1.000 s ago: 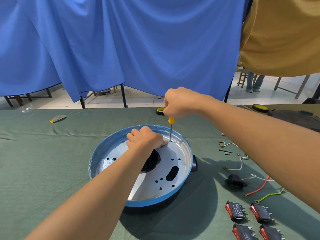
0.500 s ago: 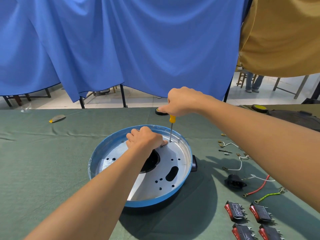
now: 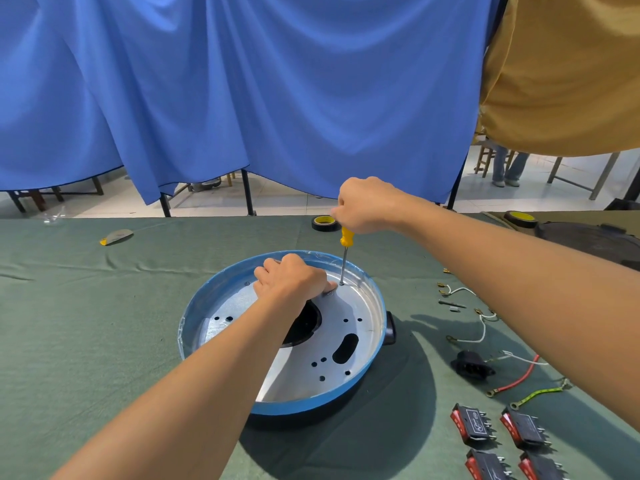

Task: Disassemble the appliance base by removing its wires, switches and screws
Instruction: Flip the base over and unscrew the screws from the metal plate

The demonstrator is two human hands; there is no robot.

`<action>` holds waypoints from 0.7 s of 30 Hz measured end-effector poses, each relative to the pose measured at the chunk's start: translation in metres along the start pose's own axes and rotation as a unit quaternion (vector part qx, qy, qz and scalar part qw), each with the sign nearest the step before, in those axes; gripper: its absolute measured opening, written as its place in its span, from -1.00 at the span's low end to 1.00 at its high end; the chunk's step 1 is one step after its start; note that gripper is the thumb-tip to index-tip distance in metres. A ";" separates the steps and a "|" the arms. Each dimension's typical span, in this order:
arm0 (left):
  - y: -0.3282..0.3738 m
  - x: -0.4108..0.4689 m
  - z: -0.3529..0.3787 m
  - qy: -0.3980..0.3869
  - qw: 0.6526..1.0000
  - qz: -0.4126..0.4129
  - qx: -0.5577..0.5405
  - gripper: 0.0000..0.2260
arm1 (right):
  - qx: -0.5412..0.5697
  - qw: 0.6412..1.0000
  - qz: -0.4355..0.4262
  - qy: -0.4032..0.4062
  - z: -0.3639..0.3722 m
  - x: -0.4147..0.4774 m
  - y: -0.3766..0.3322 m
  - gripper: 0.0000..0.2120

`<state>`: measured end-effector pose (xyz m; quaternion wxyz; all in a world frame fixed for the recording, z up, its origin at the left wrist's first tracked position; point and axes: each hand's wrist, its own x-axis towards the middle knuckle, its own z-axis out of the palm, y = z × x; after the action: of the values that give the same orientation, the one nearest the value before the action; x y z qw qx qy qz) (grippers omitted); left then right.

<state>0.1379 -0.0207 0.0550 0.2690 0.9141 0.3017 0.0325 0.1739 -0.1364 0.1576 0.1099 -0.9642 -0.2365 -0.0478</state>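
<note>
From the head view, the appliance base point(image 3: 194, 313) sits open side up on the green cloth of the table point(image 3: 69, 323), straight ahead of the person, so every hole in its silver plate can be reached. The right hand point(image 3: 367, 206) closes its fingers round the yellow handle of a screwdriver point(image 3: 344, 237), held upright so the tip meets a screw point at about 1 o'clock on the plate, close under the blue rim. The left hand point(image 3: 291, 282) rests on the plate at 12 o'clock, fingers curled into a fist with nothing visible inside and the thumb just beside the tip, probably to stop the base from turning. Loose wires point(image 3: 512, 384) at 3 o'clock and 4 switches point(image 3: 472, 424) at 4 o'clock lie apart from the base, so screws look like the remaining work. A tape roll point(image 3: 325, 223) lies beyond the base at 12 o'clock.
</note>
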 end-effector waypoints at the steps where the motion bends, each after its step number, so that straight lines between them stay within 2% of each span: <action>1: 0.000 0.000 0.000 0.001 1.000 0.001 -0.001 -0.51 | 0.008 1.000 -0.006 -0.020 -0.001 0.000 -0.001 -0.82; 4: 0.000 0.000 0.000 0.001 1.000 0.002 -0.002 -0.51 | 0.017 0.998 -0.016 -0.062 -0.007 -0.001 -0.002 -0.74; 6: 0.000 0.000 0.000 0.000 1.000 0.002 -0.001 -0.51 | -0.001 0.999 -0.018 -0.050 -0.008 -0.001 0.000 -0.74; 8: 0.000 0.000 0.000 -0.001 1.000 0.001 0.000 -0.52 | -0.003 1.000 -0.004 -0.020 -0.006 -0.003 0.002 -0.59; 9: 0.000 0.000 0.000 -0.001 1.000 0.002 0.000 -0.52 | 0.003 1.000 -0.004 -0.011 -0.005 -0.004 0.002 -0.60; 11: -0.001 0.001 0.001 -0.001 1.000 0.003 0.002 -0.51 | 0.012 1.000 -0.018 -0.020 -0.004 -0.007 -0.001 -0.75; 13: -0.001 0.001 0.001 0.000 1.000 0.002 0.005 -0.51 | 0.025 0.999 -0.018 -0.044 -0.005 -0.008 -0.004 -0.67; 15: -0.001 0.001 0.001 0.001 1.000 0.000 0.003 -0.50 | 0.017 0.998 -0.019 -0.053 -0.006 -0.008 -0.004 -0.71; 17: -0.001 0.001 0.000 0.000 1.000 0.001 0.003 -0.50 | 0.004 1.000 -0.003 -0.025 -0.006 -0.006 0.000 -0.75; 19: -0.001 0.000 0.000 0.000 1.000 0.001 0.003 -0.50 | 0.003 1.000 0.015 -0.001 -0.004 -0.005 0.002 -0.64; 21: -0.001 0.000 0.000 0.000 1.000 0.001 0.002 -0.49 | 0.021 1.000 0.006 -0.010 -0.002 -0.004 0.003 -0.74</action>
<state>0.1376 -0.0203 0.0544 0.2670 0.9152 0.3003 0.0320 0.1719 -0.1407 0.1582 0.1276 -0.9636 -0.2326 -0.0325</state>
